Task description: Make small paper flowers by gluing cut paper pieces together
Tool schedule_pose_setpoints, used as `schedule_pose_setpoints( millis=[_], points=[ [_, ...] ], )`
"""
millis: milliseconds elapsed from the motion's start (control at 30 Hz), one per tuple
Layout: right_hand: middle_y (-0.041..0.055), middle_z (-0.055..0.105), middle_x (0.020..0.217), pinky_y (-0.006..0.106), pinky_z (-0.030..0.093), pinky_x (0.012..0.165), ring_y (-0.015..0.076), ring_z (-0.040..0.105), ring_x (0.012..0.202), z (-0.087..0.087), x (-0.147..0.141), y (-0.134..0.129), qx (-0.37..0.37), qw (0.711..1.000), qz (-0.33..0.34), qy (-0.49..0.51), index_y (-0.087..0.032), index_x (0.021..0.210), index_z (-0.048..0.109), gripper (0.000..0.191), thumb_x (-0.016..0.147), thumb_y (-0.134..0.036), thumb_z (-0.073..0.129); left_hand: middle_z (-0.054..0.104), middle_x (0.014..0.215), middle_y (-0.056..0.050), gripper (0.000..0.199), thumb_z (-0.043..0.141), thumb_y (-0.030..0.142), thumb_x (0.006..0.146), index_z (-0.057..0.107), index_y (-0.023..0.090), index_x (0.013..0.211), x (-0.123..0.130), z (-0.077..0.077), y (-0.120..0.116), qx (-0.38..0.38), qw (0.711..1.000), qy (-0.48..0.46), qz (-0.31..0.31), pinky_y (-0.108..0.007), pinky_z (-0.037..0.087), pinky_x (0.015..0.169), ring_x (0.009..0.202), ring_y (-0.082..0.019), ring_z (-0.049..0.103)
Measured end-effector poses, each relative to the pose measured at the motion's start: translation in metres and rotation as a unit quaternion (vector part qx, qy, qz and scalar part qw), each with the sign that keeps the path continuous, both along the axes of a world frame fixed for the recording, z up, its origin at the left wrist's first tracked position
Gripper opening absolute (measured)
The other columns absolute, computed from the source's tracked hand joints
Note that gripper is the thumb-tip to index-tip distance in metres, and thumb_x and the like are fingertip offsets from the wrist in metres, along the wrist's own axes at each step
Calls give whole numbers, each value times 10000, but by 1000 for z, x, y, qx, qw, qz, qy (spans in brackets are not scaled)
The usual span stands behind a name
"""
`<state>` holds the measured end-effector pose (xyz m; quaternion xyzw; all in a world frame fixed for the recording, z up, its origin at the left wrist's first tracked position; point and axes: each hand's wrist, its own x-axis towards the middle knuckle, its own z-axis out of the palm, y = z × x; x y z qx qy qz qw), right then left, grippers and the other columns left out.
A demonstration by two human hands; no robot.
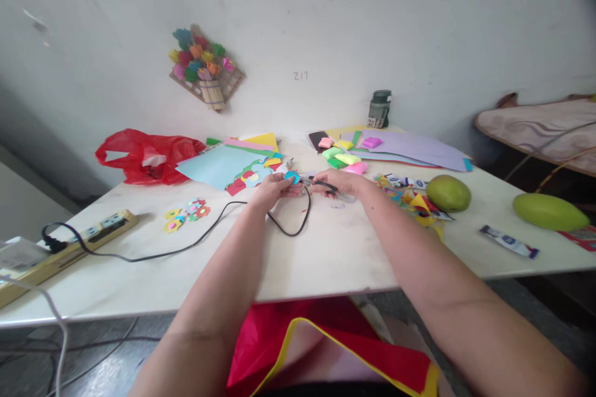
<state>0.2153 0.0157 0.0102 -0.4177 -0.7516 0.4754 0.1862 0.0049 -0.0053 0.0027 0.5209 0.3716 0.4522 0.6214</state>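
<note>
Pinched in my left hand (pixel 274 189) is a small piece of blue paper (pixel 292 176). My right hand (pixel 342 182) is closed around the black handles of a pair of scissors (pixel 328 185), whose blades point left at the blue paper. Whether the blades touch the paper is too small to tell. A black power cord (pixel 298 232) loops on the table just below both hands. Left of my left hand lies a cluster of cut paper flowers (pixel 186 214). Behind it are coloured paper cutouts (pixel 251 176) and a light blue sheet (pixel 214 165).
A power strip (pixel 100 229) and red plastic bag (pixel 139 149) occupy the left. Clay packs (pixel 347 159), a phone (pixel 318 141), paper sheets (pixel 419 149) and a bottle (pixel 380 109) stand behind. Paper scraps (pixel 419 203), two green mangoes (pixel 447 193) and a tube (pixel 508 242) lie right.
</note>
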Motion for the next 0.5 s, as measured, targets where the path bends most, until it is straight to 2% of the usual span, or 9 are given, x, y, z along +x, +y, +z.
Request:
schedule_pose_setpoints(
  millis=[267, 500],
  points=[
    [-50, 482, 489, 176, 313, 382, 44, 399, 381, 9, -2, -9, 25, 999, -7, -21, -140, 810, 587, 343, 700, -458, 652, 691, 751, -110, 160, 646, 204, 738, 593, 73, 813, -2, -1, 1, 1, 1000, -6, -12, -283, 546, 654, 625, -158, 665],
    [-54, 460, 493, 185, 301, 385, 47, 380, 387, 9, -3, -10, 46, 999, 0, -26, -144, 811, 587, 366, 689, -483, 650, 691, 740, -113, 139, 634, 189, 742, 593, 73, 804, -1, 0, 0, -4, 1000, -5, -7, -290, 549, 658, 631, -165, 667]
  ],
)
